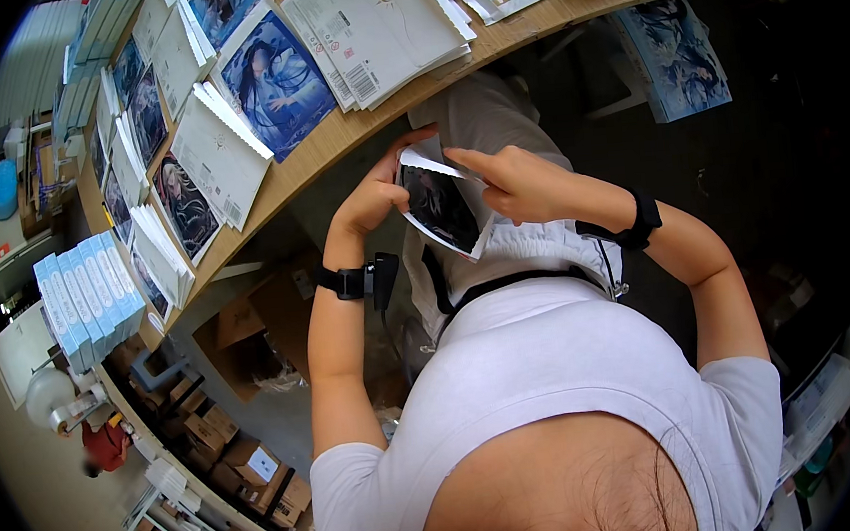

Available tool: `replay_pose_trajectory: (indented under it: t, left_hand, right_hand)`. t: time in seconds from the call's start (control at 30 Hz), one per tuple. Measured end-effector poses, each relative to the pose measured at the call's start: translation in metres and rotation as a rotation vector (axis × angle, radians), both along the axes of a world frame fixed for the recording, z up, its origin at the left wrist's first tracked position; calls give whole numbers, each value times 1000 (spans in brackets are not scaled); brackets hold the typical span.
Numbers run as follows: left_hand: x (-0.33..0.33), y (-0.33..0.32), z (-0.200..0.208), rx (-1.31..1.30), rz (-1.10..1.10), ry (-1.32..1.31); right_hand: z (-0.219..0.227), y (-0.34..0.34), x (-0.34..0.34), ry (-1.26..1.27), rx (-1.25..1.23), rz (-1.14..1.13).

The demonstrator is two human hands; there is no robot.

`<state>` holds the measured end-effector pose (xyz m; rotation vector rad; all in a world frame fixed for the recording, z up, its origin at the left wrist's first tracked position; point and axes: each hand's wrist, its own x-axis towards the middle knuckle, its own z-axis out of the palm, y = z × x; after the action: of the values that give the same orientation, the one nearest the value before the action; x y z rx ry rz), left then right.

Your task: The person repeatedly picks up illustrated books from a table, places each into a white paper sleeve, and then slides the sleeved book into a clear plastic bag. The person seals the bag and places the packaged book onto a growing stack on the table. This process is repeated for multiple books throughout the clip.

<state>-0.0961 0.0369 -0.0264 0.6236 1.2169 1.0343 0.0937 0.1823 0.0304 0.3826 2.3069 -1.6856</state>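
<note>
My left hand [376, 191] is closed round the left side of a paper envelope [441, 209], holding it tilted over my lap. The envelope has a dark illustrated face and a white flap [428, 155] with a zigzag edge. At its right side is my right hand [518, 183], the index finger stretched to the flap and the other fingers curled against the envelope's edge. Part of the envelope is hidden beneath that hand.
A wooden table [242, 225] curves across the front and left. Overlapping stacks of white envelopes [377, 30] and blue illustrated ones [276, 83] lie on it. Light-blue boxes [88, 292] stand at the left end. Below are cardboard boxes [251, 459]; an illustrated box [673, 56] is at the right.
</note>
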Motion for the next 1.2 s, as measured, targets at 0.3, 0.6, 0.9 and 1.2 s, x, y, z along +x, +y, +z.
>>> replay_pose_trajectory:
  t: [0.3, 0.6, 0.9, 1.2]
  left_hand:
    - [0, -5, 9, -1, -103, 11]
    - [8, -20, 29, 130, -224, 683]
    - [-2, -55, 39, 184, -180, 726]
    - [3, -103, 13, 205, -16, 763]
  right_hand:
    - [-3, 4, 0, 60, 39, 120]
    - [-1, 8, -6, -25, -81, 233]
    - [8, -7, -23, 78, 3, 353]
    - [9, -35, -28, 152, 179, 532]
